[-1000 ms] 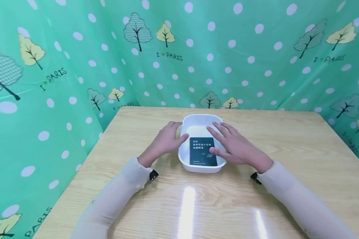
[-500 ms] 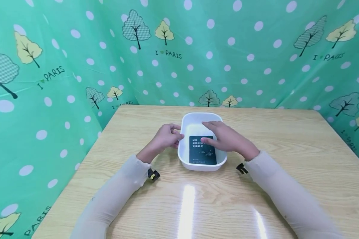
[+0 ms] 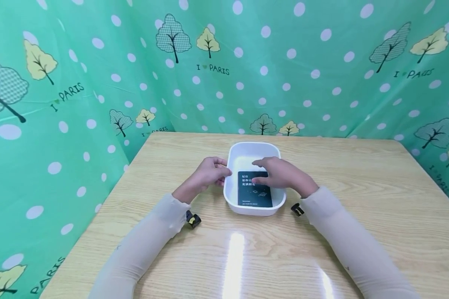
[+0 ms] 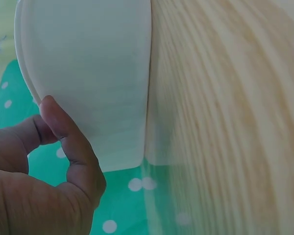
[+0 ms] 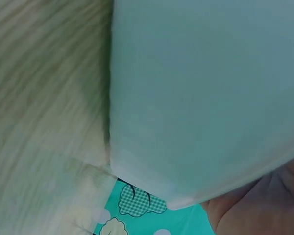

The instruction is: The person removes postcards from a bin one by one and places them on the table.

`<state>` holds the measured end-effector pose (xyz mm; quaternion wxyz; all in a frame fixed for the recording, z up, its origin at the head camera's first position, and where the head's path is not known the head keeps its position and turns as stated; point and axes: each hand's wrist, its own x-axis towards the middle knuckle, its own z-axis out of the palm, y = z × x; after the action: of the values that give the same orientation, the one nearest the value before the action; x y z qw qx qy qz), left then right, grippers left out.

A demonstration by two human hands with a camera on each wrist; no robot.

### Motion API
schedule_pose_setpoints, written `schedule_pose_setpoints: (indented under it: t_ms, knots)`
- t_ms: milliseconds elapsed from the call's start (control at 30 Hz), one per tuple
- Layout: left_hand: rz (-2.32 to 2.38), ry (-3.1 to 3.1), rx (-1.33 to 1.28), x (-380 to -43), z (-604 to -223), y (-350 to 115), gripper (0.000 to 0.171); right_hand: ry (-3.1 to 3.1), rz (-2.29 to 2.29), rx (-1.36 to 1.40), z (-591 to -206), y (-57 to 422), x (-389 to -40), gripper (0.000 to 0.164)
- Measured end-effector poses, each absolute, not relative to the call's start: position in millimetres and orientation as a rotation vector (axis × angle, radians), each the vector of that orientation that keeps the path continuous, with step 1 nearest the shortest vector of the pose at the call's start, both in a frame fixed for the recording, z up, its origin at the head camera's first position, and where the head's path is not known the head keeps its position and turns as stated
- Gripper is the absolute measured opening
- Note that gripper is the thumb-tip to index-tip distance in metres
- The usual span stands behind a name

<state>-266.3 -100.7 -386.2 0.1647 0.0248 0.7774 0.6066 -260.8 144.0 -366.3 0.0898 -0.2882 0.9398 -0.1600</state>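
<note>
A white plastic basin [image 3: 254, 211] stands on the wooden table, with a small dark green book [image 3: 255, 199] lying inside its near half. White print and planet drawings mark the book's cover. My left hand [image 3: 209, 171] pinches the basin's left rim, thumb at the edge and fingers against the outer wall; the left wrist view shows this thumb and finger at the rim too. Reaching in over the right rim, my right hand [image 3: 280, 173] hovers above the book, thumb and fingers spread apart. In the right wrist view the basin's wall hides its fingers.
Pale wood tabletop [image 3: 172, 257] extends around the basin, with bright light reflections in front. A green dotted curtain [image 3: 303, 83] hangs behind and along the left. Small black wrist devices sit below both sleeves.
My left hand has closed onto the basin's left rim. My right hand has moved left, lower over the book, its fingers turned inward. Basin and book stay in place.
</note>
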Motion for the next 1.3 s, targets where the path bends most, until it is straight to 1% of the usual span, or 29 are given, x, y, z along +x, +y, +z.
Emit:
schedule_pose_setpoints:
  t_ms: [167,367,433,700,967,1100,1200,1300]
  knots:
    - [1.742,2.208,0.075,-267.7,-388.5,-103.9,0.035,2.835,-0.357,-0.895,-371.2,141.3,-259.4,0.065]
    - [1.718,2.191,0.087,-266.6,-389.8,-103.6,0.038,2.875,-0.107,-0.897,-378.3,139.1,-253.3,0.086]
    - [1.723,2.192,0.078,-266.1,-390.0,-103.0,0.039,2.879,-0.059,-0.906,-380.0,138.0,-252.1,0.089]
    - [1.746,2.184,0.092,-266.9,-389.8,-102.8,0.039,2.902,-0.052,-0.91,-382.3,137.3,-252.9,0.086]
    - [1.742,2.173,0.076,-266.5,-388.9,-102.6,0.038,2.908,-0.086,-0.897,-380.7,137.2,-251.3,0.089]
    - [1.734,2.174,0.075,-266.2,-387.8,-101.7,0.034,2.924,-0.134,-0.917,-377.7,138.4,-250.5,0.089]
    - [1.743,2.169,0.078,-265.6,-386.8,-101.5,0.033,2.937,-0.184,-0.942,-372.8,138.7,-249.3,0.086]
    - [1.752,2.168,0.075,-264.6,-385.5,-101.7,0.034,2.959,-0.225,-0.978,-366.0,138.3,-247.2,0.08]
